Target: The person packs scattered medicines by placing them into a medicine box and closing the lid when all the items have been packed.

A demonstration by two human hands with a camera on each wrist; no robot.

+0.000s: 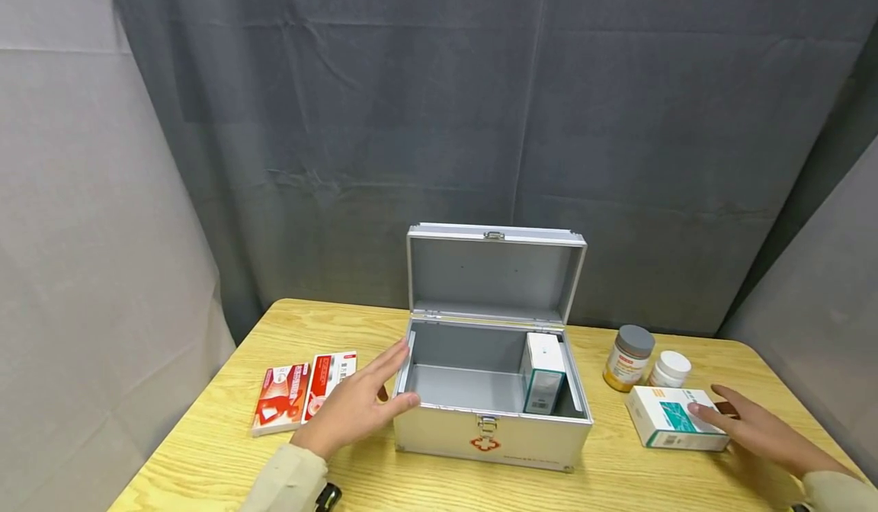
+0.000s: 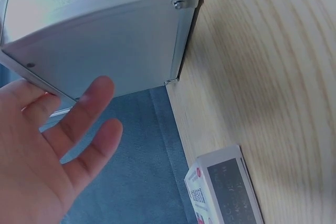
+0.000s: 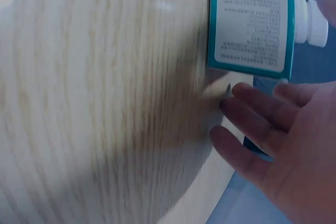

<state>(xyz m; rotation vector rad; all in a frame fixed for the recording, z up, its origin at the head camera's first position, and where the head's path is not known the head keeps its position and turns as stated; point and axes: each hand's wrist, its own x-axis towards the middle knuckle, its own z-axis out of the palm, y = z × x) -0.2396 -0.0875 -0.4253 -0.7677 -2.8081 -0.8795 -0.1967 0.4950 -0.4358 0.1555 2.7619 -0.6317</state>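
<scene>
A silver first-aid case [image 1: 439, 432] with a red cross emblem stands with its lid up at the middle of the table. My left hand [image 1: 357, 411] rests its fingertips on the case's left rim, the fingers nearly straight. Inside the case, a white and green medicine box [image 1: 544, 371] stands upright against the right side. Beyond the case on the right, my right hand [image 1: 764, 430] reaches around another white and green medicine box [image 1: 675, 418] lying on the table. In the right wrist view its loosely bent fingers [image 3: 257, 109] stay apart from that box's end.
Left of the case lie two red and white medicine boxes [image 1: 280, 396], one partly behind my left hand. A grey-capped bottle [image 1: 627, 358] and a small white bottle [image 1: 668, 369] stand behind the right-hand box. Grey curtains [image 1: 343, 154] hang behind and beside the wooden table [image 1: 199, 459].
</scene>
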